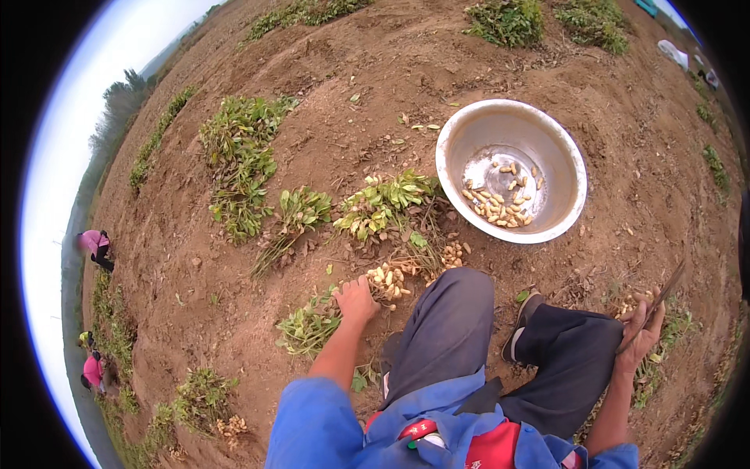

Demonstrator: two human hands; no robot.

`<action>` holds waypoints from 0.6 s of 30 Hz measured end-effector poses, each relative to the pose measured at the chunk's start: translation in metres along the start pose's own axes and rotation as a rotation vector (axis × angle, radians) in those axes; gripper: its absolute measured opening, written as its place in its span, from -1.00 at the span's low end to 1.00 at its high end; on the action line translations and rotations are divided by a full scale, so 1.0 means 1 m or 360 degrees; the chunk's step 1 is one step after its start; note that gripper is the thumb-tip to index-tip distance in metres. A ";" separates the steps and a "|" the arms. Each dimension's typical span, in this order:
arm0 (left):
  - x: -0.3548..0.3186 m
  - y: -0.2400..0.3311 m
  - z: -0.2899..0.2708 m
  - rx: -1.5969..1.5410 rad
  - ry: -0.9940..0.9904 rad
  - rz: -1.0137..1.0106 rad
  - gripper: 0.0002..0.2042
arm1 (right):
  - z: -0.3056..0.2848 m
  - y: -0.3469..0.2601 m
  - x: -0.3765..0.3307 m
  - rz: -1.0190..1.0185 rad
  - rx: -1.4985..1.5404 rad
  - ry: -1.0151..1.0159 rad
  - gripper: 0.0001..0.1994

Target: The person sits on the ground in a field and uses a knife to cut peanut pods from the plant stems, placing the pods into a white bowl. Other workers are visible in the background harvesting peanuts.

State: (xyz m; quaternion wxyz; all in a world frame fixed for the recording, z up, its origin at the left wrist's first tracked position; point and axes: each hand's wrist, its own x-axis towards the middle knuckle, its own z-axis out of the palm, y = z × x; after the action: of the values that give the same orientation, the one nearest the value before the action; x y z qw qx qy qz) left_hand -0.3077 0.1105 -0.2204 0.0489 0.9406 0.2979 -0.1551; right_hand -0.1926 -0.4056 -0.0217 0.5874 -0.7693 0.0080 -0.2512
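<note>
Left of my bent knee, my left hand [356, 300] is closed around the stems of a peanut plant low over the soil. Its green leaves [307, 327] stick out to the left of the hand, and a cluster of pale peanuts [388, 280] shows to the right. My right hand [642, 334], out beyond my other knee, grips a long, thin, dark strip [666, 292], perhaps a stick or blade; its kind is unclear. Loose peanuts [500, 205] lie in a wide metal basin [556, 205] ahead of my knees.
Pulled peanut plants lie in a row ahead, including a leafy bunch [383, 205] beside the basin and a heap [242, 156] farther left. Another plant with peanuts [205, 402] lies at the lower left. Two people in pink [94, 242] are bent over far left.
</note>
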 end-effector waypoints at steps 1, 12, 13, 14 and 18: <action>-0.007 -0.008 -0.010 0.0022 0.0009 -0.0037 -0.29 | 0.003 0.002 0.000 -0.0028 0.0035 0.0008 -0.53; -0.095 -0.072 -0.057 -0.0607 0.0122 -0.1184 -0.28 | 0.028 -0.005 -0.006 0.0037 0.0255 -0.0098 -0.54; -0.092 -0.080 -0.059 -0.0627 0.0294 -0.1193 -0.29 | 0.031 -0.008 -0.005 0.0015 0.0269 -0.0104 -0.54; -0.091 -0.088 -0.064 -0.0558 0.0314 -0.1196 -0.29 | 0.031 -0.004 -0.003 0.0004 0.0252 -0.0123 -0.54; -0.074 -0.111 -0.101 -0.0252 0.0096 -0.0818 -0.27 | 0.020 0.001 -0.005 0.0026 0.0102 -0.0110 -0.54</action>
State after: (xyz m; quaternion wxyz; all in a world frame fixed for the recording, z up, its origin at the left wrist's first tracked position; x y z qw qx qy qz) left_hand -0.4024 0.1798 -0.1011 0.0723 0.8316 0.5394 -0.1106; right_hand -0.1883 -0.3865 -0.0284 0.6137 -0.7582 -0.0140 -0.2197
